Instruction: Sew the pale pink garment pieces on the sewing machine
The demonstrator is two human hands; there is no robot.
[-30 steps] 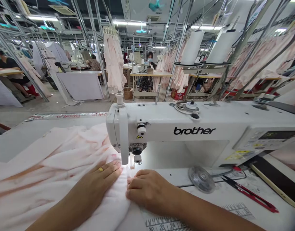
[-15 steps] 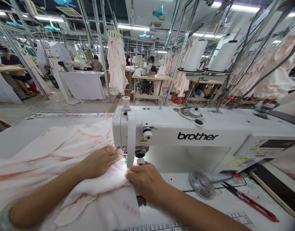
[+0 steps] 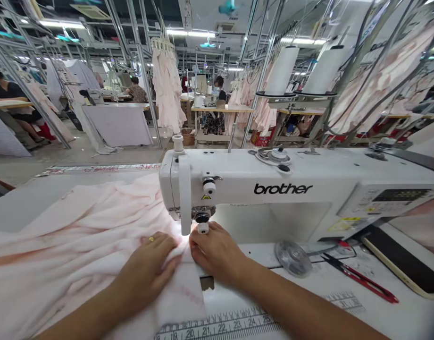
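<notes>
Pale pink fabric (image 3: 93,217) lies in loose folds on the left of the sewing machine (image 3: 238,174), running in under its needle area. My left hand (image 3: 149,259), with a yellow ring, rests on this fabric in front of the machine head, fingers stretched out. Close by the lit needle area, my right hand (image 3: 215,250) has its fingers curled together at the fabric's right edge. The machine head and my fingers hide the needle and presser foot.
Right of my forearm are a clear plastic disc (image 3: 293,259), red-handled thread snips (image 3: 360,278) and a phone-like dark slab (image 3: 404,259). A printed ruler (image 3: 220,328) runs along the front. Two white thread cones (image 3: 282,71) stand behind the machine. Other people sit at machines beyond.
My left hand has drawn back toward me from the machine head. The raised fold of fabric in front now lies flatter. My right hand stays near the needle, and the view has shifted slightly.
</notes>
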